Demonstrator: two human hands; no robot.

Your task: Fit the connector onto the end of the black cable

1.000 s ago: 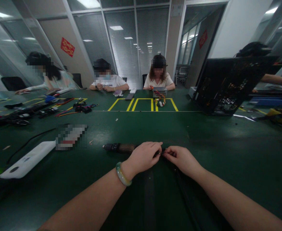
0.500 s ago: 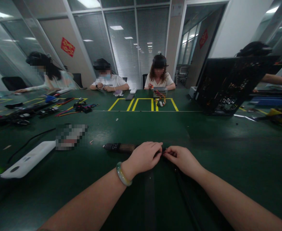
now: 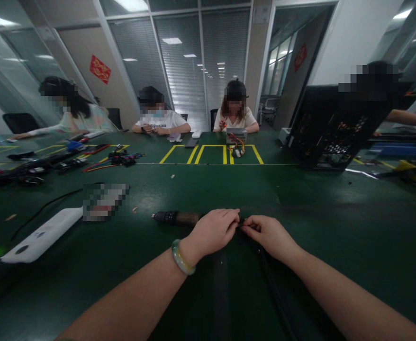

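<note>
Tool, dark and rod-like with a brown section (image 3: 186, 219), lies on the green table (image 3: 211, 187), its narrow tip toward nine o'clock and its other end hidden under the person's left hand (image 3: 215, 229). Over the past second very little has changed: both hands keep their places, and only a small glint by the left fingertips looks fainter now, which suggests fine adjustment at the fingertips while the tool is held steady. The left hand lies palm down over the tool, fingers curled about its body with hardly any opening, so it seems to grasp it. Just beside it at three o'clock, the right hand (image 3: 274, 239) has thumb and fingertips drawn almost together near the tool's hidden end; whether anything small is pinched there cannot be told. A dark cord-like strip (image 3: 274, 289) runs from below the right hand toward five o'clock. Farther out, a white device (image 3: 48, 234) lies at nine o'clock, a bundle of wires (image 3: 122, 157) at ten, and a metal box with coloured leads (image 3: 234, 135) at twelve, near a seated co-worker (image 3: 243, 118). A black computer case (image 3: 321, 128) stands tilted between one and two o'clock, well apart from the hands.
</note>
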